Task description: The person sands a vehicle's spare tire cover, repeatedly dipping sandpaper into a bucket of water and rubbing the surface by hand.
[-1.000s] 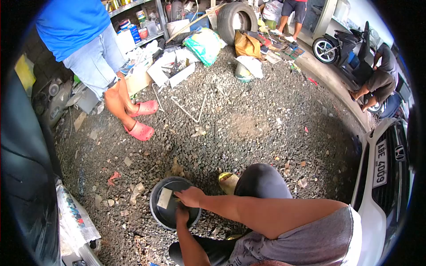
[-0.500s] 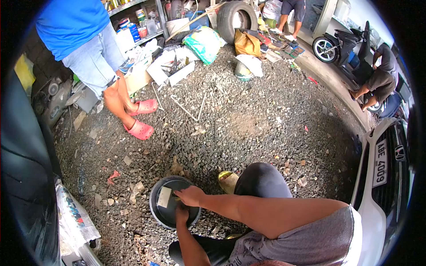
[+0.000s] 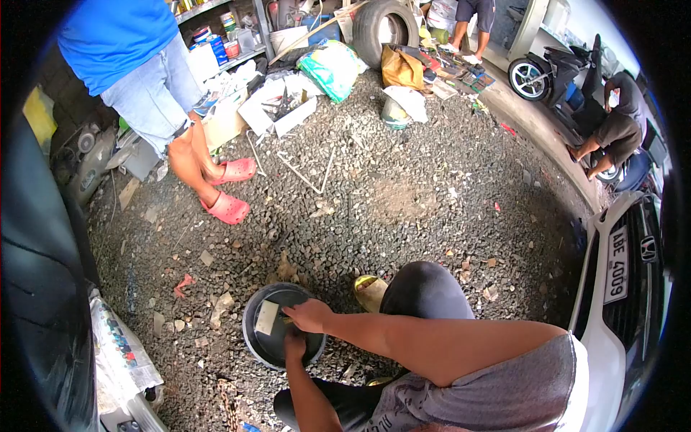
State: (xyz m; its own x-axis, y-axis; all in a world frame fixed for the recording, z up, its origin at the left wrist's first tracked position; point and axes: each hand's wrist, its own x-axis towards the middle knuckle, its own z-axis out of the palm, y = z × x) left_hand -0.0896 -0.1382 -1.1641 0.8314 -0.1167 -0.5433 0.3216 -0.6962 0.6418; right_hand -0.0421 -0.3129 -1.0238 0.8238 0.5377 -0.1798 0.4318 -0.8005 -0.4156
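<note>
A round black tub point(image 3: 253, 344) stands on the gravel in front of me, and both my hands reach into it. Inside lies a flat, cream rectangular piece point(image 3: 266, 317) against the left side. My right hand point(image 3: 309, 315) comes in from the right with its fingers closed, their tips close to the edge of that piece. Just below it, my left hand point(image 3: 294, 345) has its fingers curled down into the tub. Something small and yellowish shows between the hands, too small to name. The fingers largely hide what they grip.
A person in pink clogs point(image 3: 229, 209) stands at left. Behind are a tyre point(image 3: 368, 36), a white box point(image 3: 284, 119) and a bent metal rod point(image 3: 306, 180). A white car point(image 3: 597, 288) is close on my right. Another person sits by a motorbike point(image 3: 554, 79).
My hands stay in the tub, with only a slight shift of the fingers. The seated person by the motorbike has changed arm and head position.
</note>
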